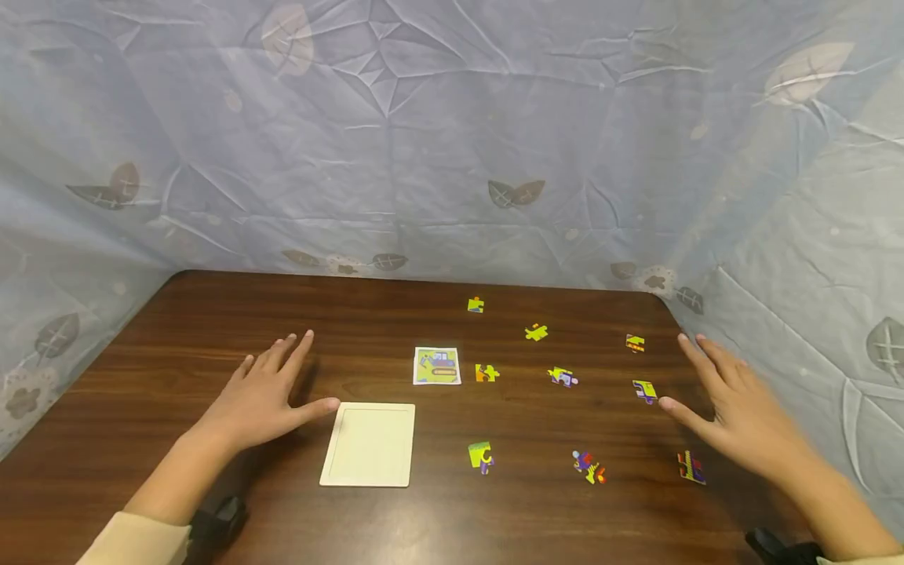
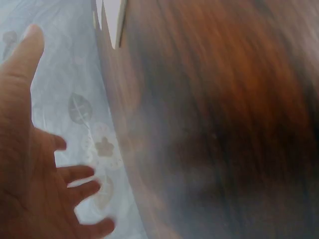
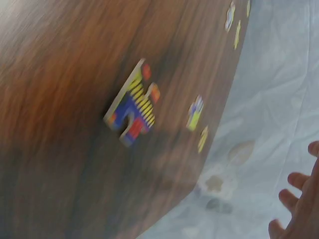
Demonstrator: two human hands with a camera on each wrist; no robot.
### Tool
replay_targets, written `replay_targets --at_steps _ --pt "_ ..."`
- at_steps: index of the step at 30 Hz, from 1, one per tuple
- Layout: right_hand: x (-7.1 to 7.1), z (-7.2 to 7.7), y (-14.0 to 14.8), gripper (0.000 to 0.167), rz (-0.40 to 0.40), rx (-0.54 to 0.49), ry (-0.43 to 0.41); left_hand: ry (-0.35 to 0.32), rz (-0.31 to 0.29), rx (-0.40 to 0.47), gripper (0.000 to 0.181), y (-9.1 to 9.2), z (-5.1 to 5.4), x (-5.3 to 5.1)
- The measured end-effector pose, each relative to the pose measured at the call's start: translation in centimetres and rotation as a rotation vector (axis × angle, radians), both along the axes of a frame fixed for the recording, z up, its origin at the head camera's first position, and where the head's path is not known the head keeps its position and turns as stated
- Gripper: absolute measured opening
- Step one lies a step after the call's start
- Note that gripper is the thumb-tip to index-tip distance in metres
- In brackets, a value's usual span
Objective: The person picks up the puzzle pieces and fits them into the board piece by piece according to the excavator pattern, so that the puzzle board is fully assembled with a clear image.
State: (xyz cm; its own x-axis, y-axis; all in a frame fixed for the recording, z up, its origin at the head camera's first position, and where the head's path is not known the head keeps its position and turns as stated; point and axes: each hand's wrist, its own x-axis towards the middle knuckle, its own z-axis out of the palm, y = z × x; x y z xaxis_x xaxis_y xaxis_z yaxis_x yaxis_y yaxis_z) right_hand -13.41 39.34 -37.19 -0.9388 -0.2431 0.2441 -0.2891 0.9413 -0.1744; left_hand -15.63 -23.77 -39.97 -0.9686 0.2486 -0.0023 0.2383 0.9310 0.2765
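My left hand [image 1: 257,404] is spread above the table, its thumb tip beside the upper left corner of a cream square tray [image 1: 369,446]. Nothing is in it; in the left wrist view the fingers of that hand [image 2: 30,164] are apart. My right hand [image 1: 749,416] hovers at the right, fingers spread and empty, its thumb close to a yellow and purple puzzle piece [image 1: 644,391]. Below that thumb lies a striped piece [image 1: 691,468], large in the right wrist view [image 3: 133,107]. A small picture card [image 1: 436,366] lies behind the tray.
Several puzzle pieces lie scattered over the table's middle and right, among them a green one [image 1: 481,457], a red and blue one [image 1: 588,467] and one near the back edge [image 1: 476,305]. A patterned cloth [image 1: 438,141] hangs behind the brown table [image 1: 282,518] and at its sides.
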Motion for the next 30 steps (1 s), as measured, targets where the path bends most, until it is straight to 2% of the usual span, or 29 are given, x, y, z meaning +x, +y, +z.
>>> replay_targets --at_steps 6,11,17,23,30 --pt "0.2 0.9 -3.8 0.096 0.118 -0.037 -0.052 -0.106 -0.099 0.104 0.125 1.4 0.2 0.9" --pt "0.5 0.5 -7.4 0.082 0.219 -0.034 -0.102 -0.172 -0.174 0.084 0.137 2.4 0.1 1.7" --pt "0.0 -1.0 -11.6 0.065 0.367 -0.034 -0.140 -0.154 -0.247 0.039 0.142 2.7 -0.2 2.2" --pt "-0.6 -2.2 -14.9 0.048 0.495 -0.046 -0.228 -0.147 -0.271 0.059 0.135 2.9 -0.7 2.2" --pt "-1.0 -3.6 -18.4 0.042 0.564 -0.053 -0.300 -0.103 -0.304 0.037 0.129 3.5 -0.7 2.3"
